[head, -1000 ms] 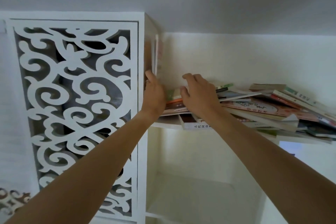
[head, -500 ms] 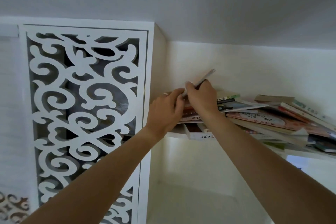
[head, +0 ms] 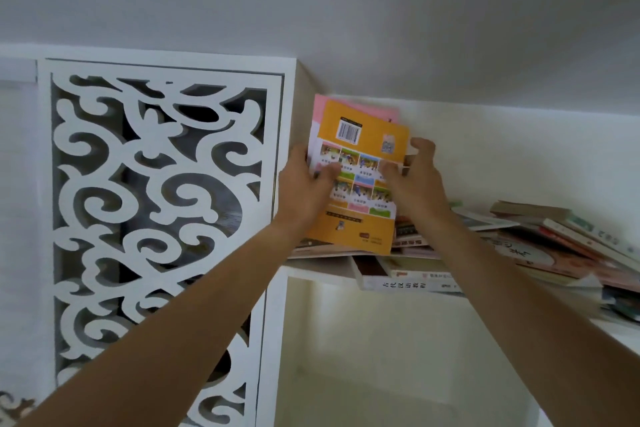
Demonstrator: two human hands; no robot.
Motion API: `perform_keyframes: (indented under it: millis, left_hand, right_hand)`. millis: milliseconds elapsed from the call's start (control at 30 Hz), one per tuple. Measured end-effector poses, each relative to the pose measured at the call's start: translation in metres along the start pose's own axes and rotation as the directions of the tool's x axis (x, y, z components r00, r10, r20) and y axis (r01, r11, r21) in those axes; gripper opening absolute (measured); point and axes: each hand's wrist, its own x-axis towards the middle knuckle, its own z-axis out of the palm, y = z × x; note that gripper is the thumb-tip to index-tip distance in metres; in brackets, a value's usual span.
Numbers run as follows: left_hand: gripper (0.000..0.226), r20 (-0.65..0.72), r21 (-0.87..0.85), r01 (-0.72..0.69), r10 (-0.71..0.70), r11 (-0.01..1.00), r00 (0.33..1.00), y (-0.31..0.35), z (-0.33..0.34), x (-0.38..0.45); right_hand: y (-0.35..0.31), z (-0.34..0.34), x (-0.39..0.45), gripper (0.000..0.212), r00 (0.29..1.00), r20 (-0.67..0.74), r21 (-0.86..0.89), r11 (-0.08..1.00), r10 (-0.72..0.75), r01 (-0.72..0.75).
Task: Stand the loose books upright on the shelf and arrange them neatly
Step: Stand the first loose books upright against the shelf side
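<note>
Up at the top shelf (head: pixel 318 269), both hands are on a thin orange book (head: pixel 363 163), back cover facing us: a barcode near its upper edge, a small square code to the right of it, a grid of little coloured pictures across the middle, and small print low down. It stands almost upright, tipped slightly, at the shelf's far left end, close to the white side panel. Behind it a pink-covered book (head: pixel 381 111) peeks out along the top and left edge.

The left hand (head: pixel 306 189) grips the orange book's left edge, thumb curled across the cover. The right hand (head: pixel 414 180) pinches the right edge, thumb on the cover, fingers (head: pixel 424 146) bent around behind.

To the right, the rest of the loose books (head: pixel 540 236) lie flat in a messy, slanting pile along the shelf, some overhanging the front edge; one white spine (head: pixel 403 285) with dark characters faces out. A white carved scrollwork panel (head: pixel 156 218) fills the left side.
</note>
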Motion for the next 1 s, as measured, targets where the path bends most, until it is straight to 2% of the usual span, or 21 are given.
perform_keyframes:
  millis: [33, 100, 167, 233, 333, 433, 533, 667, 700, 767, 800, 833, 900, 1000]
  left_hand:
    - [0.023, -0.103, 0.051, -0.071, 0.076, 0.996, 0.992, 0.000, 0.004, -0.003]
    - [0.019, -0.285, 0.119, -0.186, 0.213, 0.975, 0.935, 0.009, 0.012, -0.009]
    - [0.018, -0.396, 0.161, -0.258, 0.302, 0.953, 0.867, 0.019, 0.018, -0.013]
    - [0.016, -0.408, 0.227, -0.282, 0.354, 0.932, 0.841, 0.021, 0.021, -0.013]
    - [0.008, -0.343, 0.274, -0.257, 0.344, 0.927, 0.874, 0.001, 0.025, -0.011]
    - [0.024, -0.222, 0.373, -0.303, 0.402, 0.877, 0.888, -0.024, 0.022, -0.013]
    - [0.041, -0.099, 0.514, -0.316, 0.421, 0.797, 0.902, -0.030, 0.012, -0.012]
    - [0.078, 0.063, 0.637, -0.345, 0.400, 0.689, 0.914, -0.030, 0.002, -0.016]
    - [0.079, 0.073, 0.680, -0.370, 0.444, 0.633, 0.893, -0.032, 0.000, -0.019]
    - [0.070, 0.099, 0.788, -0.427, 0.592, 0.444, 0.800, -0.035, -0.003, -0.025]
    - [0.066, 0.136, 0.799, -0.471, 0.649, 0.375, 0.748, -0.037, -0.003, -0.027]
    - [0.065, 0.180, 0.799, -0.504, 0.669, 0.329, 0.721, -0.035, -0.003, -0.030]
    - [0.059, 0.240, 0.852, -0.480, 0.658, 0.209, 0.713, -0.037, -0.003, -0.029]
    - [0.044, 0.337, 0.933, -0.353, 0.531, -0.075, 0.777, -0.046, -0.010, -0.023]
  right_hand:
    - [0.003, 0.002, -0.002, 0.061, 0.996, -0.060, -0.077, 0.995, -0.065, 0.061]
    - [0.005, 0.009, -0.006, 0.068, 0.953, -0.145, -0.234, 0.945, -0.265, 0.228]
    - [0.000, 0.016, -0.010, 0.060, 0.892, -0.094, -0.309, 0.865, -0.442, 0.395]
    - [-0.009, 0.026, -0.014, 0.056, 0.877, 0.053, -0.221, 0.851, -0.478, 0.477]
    - [-0.014, 0.041, -0.019, 0.068, 0.889, 0.315, -0.203, 0.891, -0.332, 0.405]
    - [-0.009, 0.049, -0.023, 0.092, 0.833, 0.521, -0.253, 0.899, -0.185, 0.358]
    - [-0.007, 0.053, -0.022, 0.109, 0.788, 0.585, -0.279, 0.866, -0.190, 0.415]
    - [-0.006, 0.061, -0.015, 0.120, 0.756, 0.633, -0.306, 0.844, -0.165, 0.440]
    - [-0.004, 0.064, -0.016, 0.117, 0.748, 0.645, -0.333, 0.825, -0.155, 0.457]
    - [0.000, 0.067, -0.020, 0.084, 0.732, 0.671, -0.466, 0.701, -0.118, 0.540]
    - [0.001, 0.068, -0.024, 0.067, 0.730, 0.676, -0.524, 0.629, -0.104, 0.574]
    - [0.003, 0.068, -0.026, 0.059, 0.737, 0.668, -0.552, 0.596, -0.103, 0.583]
    - [0.005, 0.067, -0.028, 0.056, 0.756, 0.636, -0.534, 0.617, -0.157, 0.578]
    - [0.006, 0.058, -0.029, 0.042, 0.738, 0.648, -0.507, 0.617, -0.188, 0.602]
